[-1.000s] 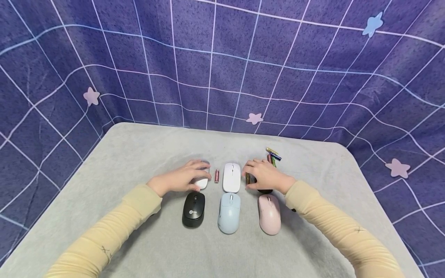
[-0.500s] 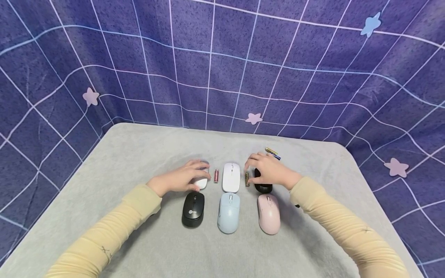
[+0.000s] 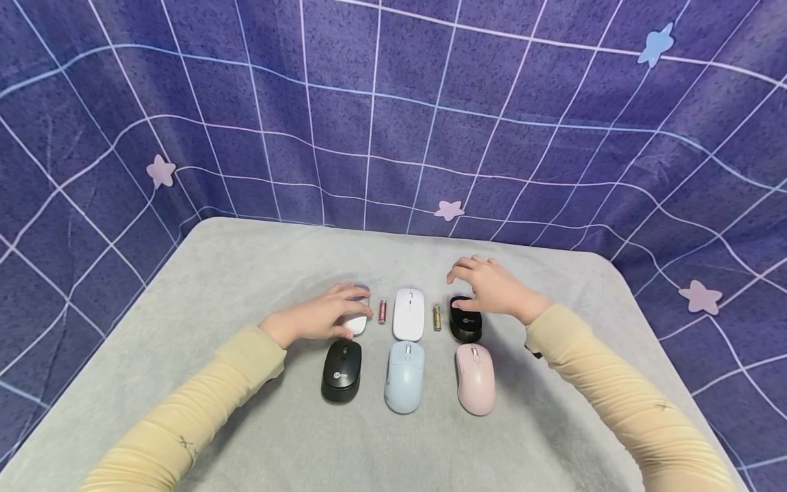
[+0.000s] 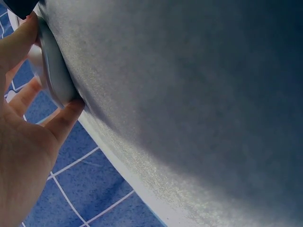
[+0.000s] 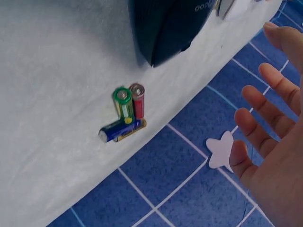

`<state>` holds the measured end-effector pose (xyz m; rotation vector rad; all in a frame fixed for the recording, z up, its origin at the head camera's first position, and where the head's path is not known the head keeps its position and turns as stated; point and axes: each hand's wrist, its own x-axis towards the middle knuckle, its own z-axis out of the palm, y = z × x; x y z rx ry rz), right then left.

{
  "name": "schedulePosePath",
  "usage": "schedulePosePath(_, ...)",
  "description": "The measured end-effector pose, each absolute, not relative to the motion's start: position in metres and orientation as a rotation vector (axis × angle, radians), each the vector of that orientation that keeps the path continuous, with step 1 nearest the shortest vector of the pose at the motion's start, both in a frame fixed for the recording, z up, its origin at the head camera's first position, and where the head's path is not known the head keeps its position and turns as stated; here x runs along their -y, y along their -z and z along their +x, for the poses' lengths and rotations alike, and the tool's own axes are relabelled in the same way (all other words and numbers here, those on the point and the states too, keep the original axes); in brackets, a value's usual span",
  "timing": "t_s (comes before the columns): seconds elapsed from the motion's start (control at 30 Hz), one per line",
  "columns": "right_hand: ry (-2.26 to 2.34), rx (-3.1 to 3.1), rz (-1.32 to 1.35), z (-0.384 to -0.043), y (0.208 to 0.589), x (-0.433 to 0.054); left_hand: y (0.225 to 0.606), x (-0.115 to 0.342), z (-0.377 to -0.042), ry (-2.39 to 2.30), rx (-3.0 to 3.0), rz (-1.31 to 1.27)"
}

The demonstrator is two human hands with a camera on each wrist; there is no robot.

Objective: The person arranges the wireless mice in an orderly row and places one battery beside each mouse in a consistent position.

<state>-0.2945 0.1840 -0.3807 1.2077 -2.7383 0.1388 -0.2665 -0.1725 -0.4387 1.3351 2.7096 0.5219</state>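
Right hand (image 3: 494,287) spread, holding nothing, thumb over glossy black oval mouse (image 3: 465,321). Nearer to it than left hand (image 3: 327,314), which pinches white rounded mouse (image 3: 358,324): green-and-yellow cylindrical battery (image 5: 124,105) — long axis alongside red cylindrical battery (image 5: 138,104), crosswise to blue cylindrical battery (image 5: 112,131).

A blue-violet curtain (image 3: 277,68) fills the background, hanging in soft folds behind a table (image 3: 246,253) and along both its sides. Pale lines (image 3: 374,91), some white, some light blue, cross the curtain in bending squares. A blue star (image 3: 656,45) sits high toward the right; three pale pink stars (image 3: 449,210) are spread lower down. The table is mottled light grey, its far corners rounded. Soft light leaves blurred shadows (image 3: 544,417) there.
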Motion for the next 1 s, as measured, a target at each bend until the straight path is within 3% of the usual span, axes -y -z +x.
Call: schedulePosePath(1.0,-0.132,2.825,0.985,-0.32,0.399,-0.226,0.439,0.174,-0.267,-0.53,-2.704,1.342)
